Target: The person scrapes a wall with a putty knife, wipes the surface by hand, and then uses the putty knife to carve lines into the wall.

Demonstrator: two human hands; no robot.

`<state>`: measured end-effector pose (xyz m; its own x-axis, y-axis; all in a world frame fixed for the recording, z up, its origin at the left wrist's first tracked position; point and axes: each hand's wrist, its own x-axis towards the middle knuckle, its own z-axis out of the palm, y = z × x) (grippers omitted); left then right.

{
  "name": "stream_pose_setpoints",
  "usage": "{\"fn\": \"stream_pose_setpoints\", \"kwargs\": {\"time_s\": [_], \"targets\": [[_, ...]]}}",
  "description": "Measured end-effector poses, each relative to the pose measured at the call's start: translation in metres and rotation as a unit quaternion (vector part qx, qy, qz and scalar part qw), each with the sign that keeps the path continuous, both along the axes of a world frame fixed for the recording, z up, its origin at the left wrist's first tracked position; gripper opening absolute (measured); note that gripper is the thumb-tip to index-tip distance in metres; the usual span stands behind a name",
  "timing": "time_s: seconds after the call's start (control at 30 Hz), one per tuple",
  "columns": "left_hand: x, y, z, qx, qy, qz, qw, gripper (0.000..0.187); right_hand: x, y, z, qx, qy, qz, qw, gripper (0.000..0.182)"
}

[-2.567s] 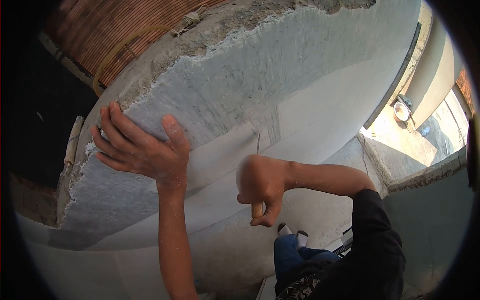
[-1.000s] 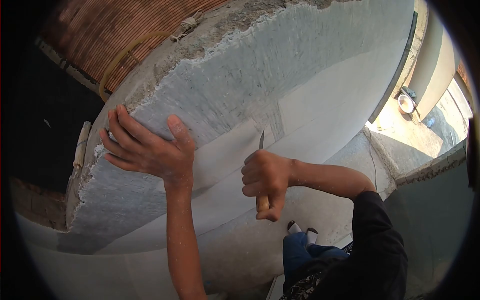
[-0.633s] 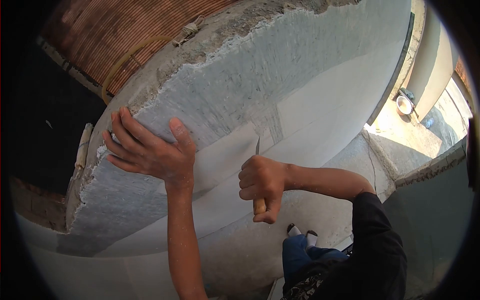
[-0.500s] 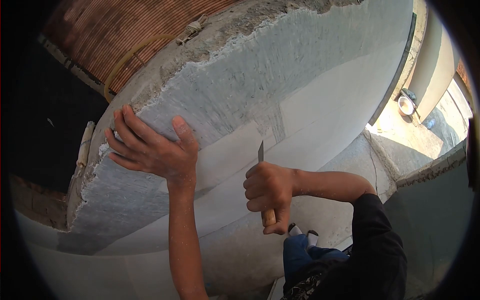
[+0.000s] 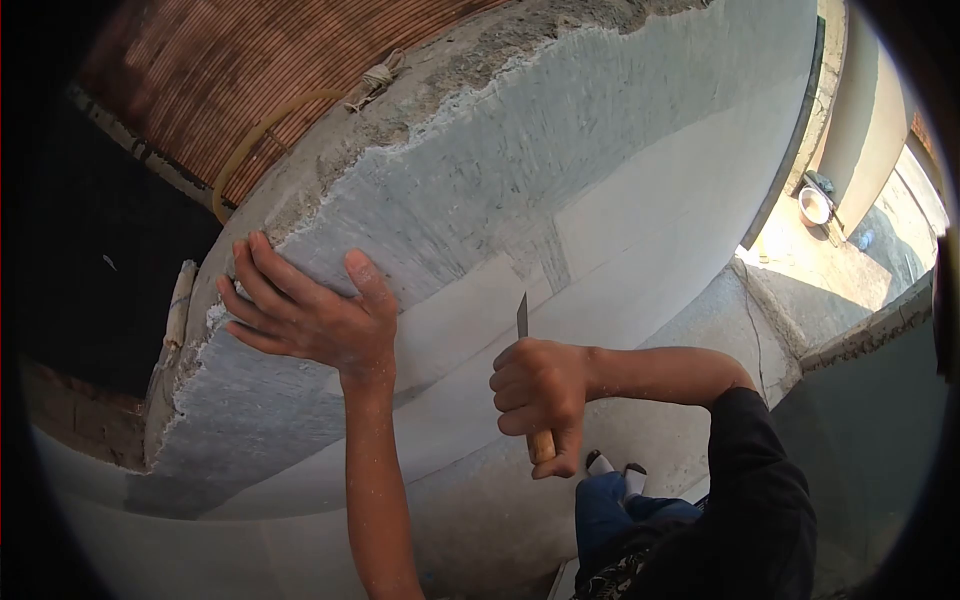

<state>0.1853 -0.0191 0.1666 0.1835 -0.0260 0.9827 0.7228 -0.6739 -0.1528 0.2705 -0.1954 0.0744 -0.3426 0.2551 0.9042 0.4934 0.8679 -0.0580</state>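
Observation:
My left hand (image 5: 318, 318) lies with fingers spread against the grey wall (image 5: 470, 190), its fingertips right at the rough broken upper edge. Pale dust dots the forearm. My right hand (image 5: 545, 390) is closed in a fist round a wooden-handled knife (image 5: 522, 316). The narrow metal blade points up out of the fist, and the end of the handle shows below, with the thumb by it. Behind the blade, the wall carries a smooth whitish band (image 5: 460, 300) and streaky darker grey scrape marks.
Beyond the wall's top lies a reddish ribbed roof (image 5: 250, 70), with a yellowish hose (image 5: 245, 145) and a knotted rope (image 5: 378, 75) near the edge. Below are my feet (image 5: 632, 478) on the concrete floor. A white bucket (image 5: 813, 206) stands in sunlight at the right.
The whole view has shifted slightly, so the wall, hands and feet sit a little lower. The left hand stays on the wall and the right keeps its grip on the knife.

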Motion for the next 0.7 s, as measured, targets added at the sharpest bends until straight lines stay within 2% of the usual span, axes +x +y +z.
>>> {"fn": "stream_pose_setpoints", "kwargs": {"time_s": [0.13, 0.27, 0.37, 0.4, 0.5, 0.53, 0.7], "targets": [[-0.001, -0.001, -0.002, -0.002, 0.001, -0.006, 1.0, 0.079, 0.03, 0.025, -0.016, -0.023, -0.006, -0.03, 0.999, 0.052], [0.0, 0.0, 0.0, -0.002, 0.0, -0.005, 1.0, 0.08, -0.002, 0.004, 0.006, 0.018, 0.008, -0.024, 1.0, 0.052], [0.0, -0.001, 0.0, -0.009, 0.003, -0.006, 1.0, 0.08, 0.009, 0.01, 0.004, -0.014, 0.006, -0.01, 1.0, 0.05], [-0.001, -0.002, -0.002, -0.008, 0.006, -0.005, 1.0, 0.079, 0.029, 0.027, -0.016, -0.046, 0.007, -0.048, 0.998, 0.051], [0.0, -0.001, 0.0, -0.002, 0.004, -0.002, 1.0, 0.079, 0.007, 0.015, -0.004, -0.017, 0.016, -0.036, 0.999, 0.052], [-0.001, -0.002, 0.0, -0.005, 0.007, 0.001, 1.0, 0.079, 0.001, 0.005, 0.006, 0.006, 0.011, -0.062, 0.998, 0.052], [0.002, -0.003, 0.0, -0.004, -0.001, -0.004, 1.0, 0.078, 0.032, 0.023, 0.002, -0.021, 0.005, -0.054, 0.998, 0.053]]}}
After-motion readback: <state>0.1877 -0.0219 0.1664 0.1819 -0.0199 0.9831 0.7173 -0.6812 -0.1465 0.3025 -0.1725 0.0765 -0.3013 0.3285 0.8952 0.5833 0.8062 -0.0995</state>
